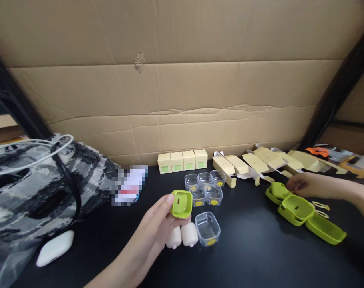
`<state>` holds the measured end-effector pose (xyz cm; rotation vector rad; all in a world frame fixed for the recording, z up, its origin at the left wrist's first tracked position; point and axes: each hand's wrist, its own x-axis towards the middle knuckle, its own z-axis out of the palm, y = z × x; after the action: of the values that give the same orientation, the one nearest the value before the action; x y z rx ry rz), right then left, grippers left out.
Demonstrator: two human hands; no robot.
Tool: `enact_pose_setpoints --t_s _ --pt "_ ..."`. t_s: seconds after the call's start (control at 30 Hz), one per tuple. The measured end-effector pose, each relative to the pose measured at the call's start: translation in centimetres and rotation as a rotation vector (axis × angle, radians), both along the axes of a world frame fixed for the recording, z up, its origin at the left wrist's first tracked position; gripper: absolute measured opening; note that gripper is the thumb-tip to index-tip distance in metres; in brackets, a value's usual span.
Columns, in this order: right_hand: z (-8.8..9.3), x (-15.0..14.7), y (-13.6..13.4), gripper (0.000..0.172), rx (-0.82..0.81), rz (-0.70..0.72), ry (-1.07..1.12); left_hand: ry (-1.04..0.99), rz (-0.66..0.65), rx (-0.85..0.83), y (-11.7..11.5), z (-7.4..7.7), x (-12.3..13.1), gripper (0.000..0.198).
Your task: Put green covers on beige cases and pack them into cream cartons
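From my head camera, I see my left hand (162,218) closed around the edge of a green cup (182,205), thumb on its near side, the cup held above the black table (248,264) with its hollow facing me and a small slot in its floor. Just below my fingers stand two pale pots (189,235), side by side, and right beside them a clear tub (207,229) with a yellow sticker. Five more tubs (214,195) cluster behind it, and four boxes (182,161) stand in a row farther back, by the cardboard wall (182,88). My right hand (310,186) is over at the right, its fingers bent at a green block (279,191); I cannot tell whether they grip it or only touch it. Next to that lie a green case (296,209) and a green lid (326,229), with cream loops (327,207) near them. Opened boxes (225,165) spread behind, and a white case (55,248) lies far left.
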<state>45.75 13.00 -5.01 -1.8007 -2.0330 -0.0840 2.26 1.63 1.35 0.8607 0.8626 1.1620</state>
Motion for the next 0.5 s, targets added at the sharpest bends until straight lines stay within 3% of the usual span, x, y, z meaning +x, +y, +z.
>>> enact_pose_setpoints --t_s 0.1,0.2,0.3,0.5 --pt "1.8 0.9 0.4 0.024 -0.342 0.111 0.029 0.001 -0.009 -0.025 0.5 -0.4 -0.2 0.036" --pt "3.2 1.3 0.8 0.012 -0.533 0.136 0.03 0.01 -0.031 -0.037 0.7 -0.9 -0.4 0.04" --pt "4.0 0.9 0.5 0.019 -0.554 0.151 0.051 0.024 -0.083 -0.054 0.6 -1.0 -0.6 0.044" --pt "5.7 -0.6 -1.3 0.014 -0.385 0.213 0.206 0.063 -0.138 -0.064 0.1 -0.1 -0.6 0.046"
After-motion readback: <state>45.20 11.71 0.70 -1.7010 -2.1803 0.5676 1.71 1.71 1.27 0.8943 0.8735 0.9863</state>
